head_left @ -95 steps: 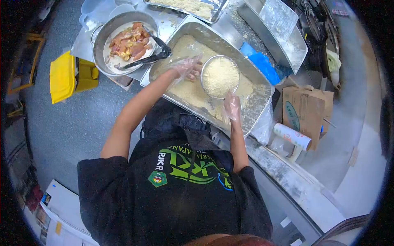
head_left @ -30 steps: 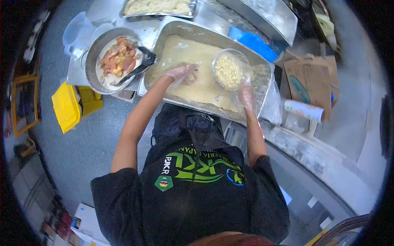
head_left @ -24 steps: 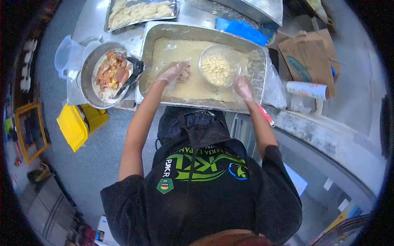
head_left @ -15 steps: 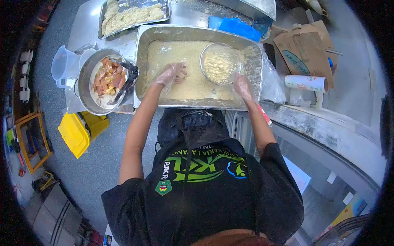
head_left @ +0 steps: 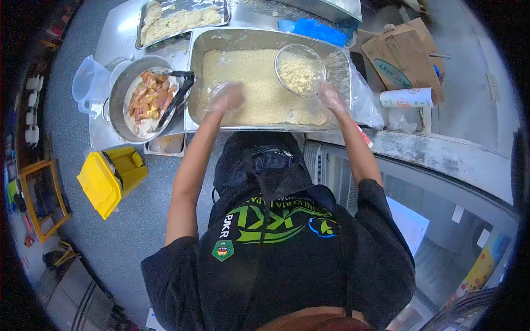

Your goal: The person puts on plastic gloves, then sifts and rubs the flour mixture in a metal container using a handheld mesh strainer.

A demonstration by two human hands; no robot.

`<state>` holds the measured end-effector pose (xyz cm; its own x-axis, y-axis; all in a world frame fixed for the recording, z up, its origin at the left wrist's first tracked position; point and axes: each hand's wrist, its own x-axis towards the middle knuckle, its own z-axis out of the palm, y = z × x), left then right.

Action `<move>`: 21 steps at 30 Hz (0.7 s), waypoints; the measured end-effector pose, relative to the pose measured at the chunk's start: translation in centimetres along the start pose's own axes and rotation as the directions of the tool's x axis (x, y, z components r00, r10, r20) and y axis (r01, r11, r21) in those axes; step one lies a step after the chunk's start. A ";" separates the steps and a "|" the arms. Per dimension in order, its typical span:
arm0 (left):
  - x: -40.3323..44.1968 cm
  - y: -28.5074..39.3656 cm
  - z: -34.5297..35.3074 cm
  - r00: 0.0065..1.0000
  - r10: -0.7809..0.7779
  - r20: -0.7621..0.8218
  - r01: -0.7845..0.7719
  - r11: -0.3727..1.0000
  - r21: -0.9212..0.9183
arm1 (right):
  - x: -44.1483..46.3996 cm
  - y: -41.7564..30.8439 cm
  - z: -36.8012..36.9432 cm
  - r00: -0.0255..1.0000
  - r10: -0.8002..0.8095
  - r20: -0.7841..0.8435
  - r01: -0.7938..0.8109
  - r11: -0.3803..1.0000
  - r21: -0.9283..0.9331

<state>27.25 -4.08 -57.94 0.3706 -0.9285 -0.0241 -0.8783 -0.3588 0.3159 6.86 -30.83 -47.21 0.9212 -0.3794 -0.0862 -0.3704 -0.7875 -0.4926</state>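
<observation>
My right hand, in a clear plastic glove, is closed on the handle end of a round sieve. Pale crumbly lumps lie in the sieve, which is over the right part of a large metal tray. Pale flour covers much of the tray's bottom. Over the tray's left part is my left hand, also gloved and blurred; its fingers cannot be made out. To the left, a metal pot holds raw meat pieces in whitish liquid, with black tongs across its right side.
A smaller tray of floury pieces stands behind. Blue plastic lies behind the large tray. At right are a cardboard box, a plastic roll and a clear bag. A plastic jug is far left, above a yellow bin.
The view has shifted and turned. My right hand still holds the sieve, which has moved back and tilted. The lumps in it look fewer than at first. My left hand has moved left in the tray.
</observation>
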 end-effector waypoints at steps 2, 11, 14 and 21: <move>-0.9 0.3 -3.1 0.994 -0.055 -0.095 0.043 0.991 -0.128 | 0.5 1.2 0.9 0.983 -0.179 0.044 0.183 0.977 -0.108; -21.9 8.0 -13.2 0.911 -0.412 0.013 0.318 0.681 -0.659 | 1.0 2.7 0.9 0.985 -0.137 0.107 0.160 0.958 -0.238; -29.5 9.4 -5.2 0.780 -0.603 -0.169 0.242 0.539 -0.807 | -3.6 -0.8 -0.2 0.961 -0.272 0.044 0.275 0.934 -0.228; -53.6 12.8 13.7 0.728 -0.591 0.349 0.685 0.591 -0.426 | -18.3 -20.4 0.1 0.957 0.040 0.287 -0.109 0.967 0.230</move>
<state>-7.99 39.77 -65.58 0.6832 -0.4970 -0.5350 -0.1369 -0.8068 0.5747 -2.42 -7.79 -35.65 0.9012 -0.2552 -0.3502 -0.4312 -0.6085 -0.6661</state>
